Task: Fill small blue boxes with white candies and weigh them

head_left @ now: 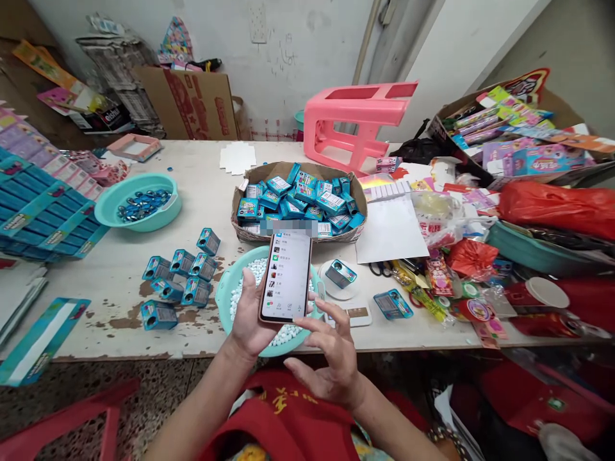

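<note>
Phone sat gripped in the left hand, screen lit with a list. Right hand was open, fingers loosely bent, close to the phone's lower edge; contact unclear. Beneath both: green bowl of white pellets. From the phone, carton full of blue boxes at twelve, pink stool at one, scissors at three, loose blue packets at nine, teal basin at ten.

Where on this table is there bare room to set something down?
Bare tabletop lies between the left basin and the filled carton, and between the loose blue boxes and the flat blue strip. Crowded: the right end, under red bags and packets, and front centre, where the left hand holds a phone.
</note>
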`<state>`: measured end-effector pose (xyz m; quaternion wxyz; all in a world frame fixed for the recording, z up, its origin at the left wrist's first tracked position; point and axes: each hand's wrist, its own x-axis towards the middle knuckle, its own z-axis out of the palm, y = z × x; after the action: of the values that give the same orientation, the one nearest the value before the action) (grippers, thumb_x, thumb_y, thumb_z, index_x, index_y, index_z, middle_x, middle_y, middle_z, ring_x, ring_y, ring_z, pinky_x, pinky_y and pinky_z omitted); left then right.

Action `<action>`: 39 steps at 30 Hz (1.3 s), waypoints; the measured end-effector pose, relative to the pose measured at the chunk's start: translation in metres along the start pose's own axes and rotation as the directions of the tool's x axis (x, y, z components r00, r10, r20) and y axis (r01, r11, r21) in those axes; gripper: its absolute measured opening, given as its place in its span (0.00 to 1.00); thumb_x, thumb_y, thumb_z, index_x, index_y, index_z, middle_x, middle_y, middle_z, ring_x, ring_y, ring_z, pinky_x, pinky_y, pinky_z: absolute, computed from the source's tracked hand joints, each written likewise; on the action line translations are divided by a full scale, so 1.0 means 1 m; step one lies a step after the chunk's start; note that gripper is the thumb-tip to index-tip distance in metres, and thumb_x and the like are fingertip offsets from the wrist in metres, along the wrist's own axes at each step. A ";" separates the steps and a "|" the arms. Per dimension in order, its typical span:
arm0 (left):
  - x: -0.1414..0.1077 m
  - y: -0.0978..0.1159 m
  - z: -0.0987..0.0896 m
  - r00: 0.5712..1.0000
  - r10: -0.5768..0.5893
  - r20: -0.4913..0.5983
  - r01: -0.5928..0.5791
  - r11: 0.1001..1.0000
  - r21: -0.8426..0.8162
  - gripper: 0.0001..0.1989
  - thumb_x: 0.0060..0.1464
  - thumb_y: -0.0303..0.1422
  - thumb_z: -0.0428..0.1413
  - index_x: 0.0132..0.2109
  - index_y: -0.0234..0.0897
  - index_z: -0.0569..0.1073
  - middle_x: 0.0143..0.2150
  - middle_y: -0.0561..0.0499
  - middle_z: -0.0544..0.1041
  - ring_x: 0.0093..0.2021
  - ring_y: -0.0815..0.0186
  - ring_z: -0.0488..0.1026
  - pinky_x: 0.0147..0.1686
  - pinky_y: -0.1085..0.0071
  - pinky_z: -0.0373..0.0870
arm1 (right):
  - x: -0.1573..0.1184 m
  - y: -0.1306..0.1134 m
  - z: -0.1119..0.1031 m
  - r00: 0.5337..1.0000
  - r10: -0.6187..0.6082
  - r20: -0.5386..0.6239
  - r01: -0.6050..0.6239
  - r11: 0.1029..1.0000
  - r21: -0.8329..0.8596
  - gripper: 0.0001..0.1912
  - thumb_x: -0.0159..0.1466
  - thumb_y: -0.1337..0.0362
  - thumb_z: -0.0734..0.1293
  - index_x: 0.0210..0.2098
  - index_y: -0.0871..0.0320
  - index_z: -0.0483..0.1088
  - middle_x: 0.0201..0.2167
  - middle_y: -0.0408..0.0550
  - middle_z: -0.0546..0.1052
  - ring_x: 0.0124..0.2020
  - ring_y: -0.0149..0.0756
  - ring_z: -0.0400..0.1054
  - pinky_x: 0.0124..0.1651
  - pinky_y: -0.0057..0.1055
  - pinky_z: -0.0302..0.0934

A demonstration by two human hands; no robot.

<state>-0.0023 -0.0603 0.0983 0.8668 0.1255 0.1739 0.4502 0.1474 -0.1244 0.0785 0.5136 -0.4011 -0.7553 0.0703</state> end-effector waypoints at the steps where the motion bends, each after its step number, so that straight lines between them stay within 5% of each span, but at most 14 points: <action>1: 0.000 0.001 0.001 1.000 -0.001 -0.003 0.001 1.000 0.004 0.37 0.57 0.56 0.38 0.63 0.35 0.61 0.57 0.36 0.70 0.53 0.46 0.69 0.51 0.47 0.63 | -0.001 -0.001 0.000 1.000 -0.015 0.007 0.015 1.000 -0.019 0.12 0.58 0.63 0.68 0.40 0.53 0.63 0.40 0.47 0.78 0.55 0.48 0.62 0.53 0.52 0.60; 12: -0.001 0.001 -0.002 0.998 0.006 -0.056 -0.007 1.000 -0.014 0.37 0.56 0.56 0.40 0.63 0.34 0.60 0.58 0.35 0.68 0.55 0.45 0.67 0.52 0.47 0.62 | 0.002 0.004 0.002 0.998 -0.037 0.058 0.040 0.998 -0.051 0.11 0.57 0.62 0.69 0.37 0.53 0.63 0.41 0.46 0.79 0.58 0.48 0.61 0.55 0.48 0.58; 34: 0.001 -0.004 -0.002 0.999 -0.028 -0.030 0.026 0.997 -0.078 0.36 0.57 0.56 0.39 0.63 0.36 0.61 0.58 0.40 0.70 0.61 0.52 0.61 0.60 0.52 0.53 | 0.002 0.009 0.002 0.995 0.088 -0.047 -0.089 0.996 -0.012 0.16 0.58 0.67 0.68 0.44 0.54 0.62 0.43 0.51 0.76 0.51 0.45 0.67 0.53 0.51 0.62; 39: 0.000 -0.005 -0.003 0.998 -0.045 -0.041 0.042 0.997 -0.063 0.36 0.57 0.56 0.39 0.63 0.37 0.62 0.59 0.40 0.68 0.61 0.50 0.61 0.60 0.51 0.54 | 0.000 0.007 0.003 0.995 0.100 -0.007 -0.100 0.995 0.009 0.16 0.58 0.66 0.69 0.44 0.54 0.62 0.44 0.51 0.76 0.57 0.47 0.61 0.54 0.52 0.61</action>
<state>0.0000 -0.0631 0.0943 0.8760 0.0849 0.1809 0.4390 0.1485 -0.1183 0.0735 0.5138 -0.4364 -0.7321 0.0980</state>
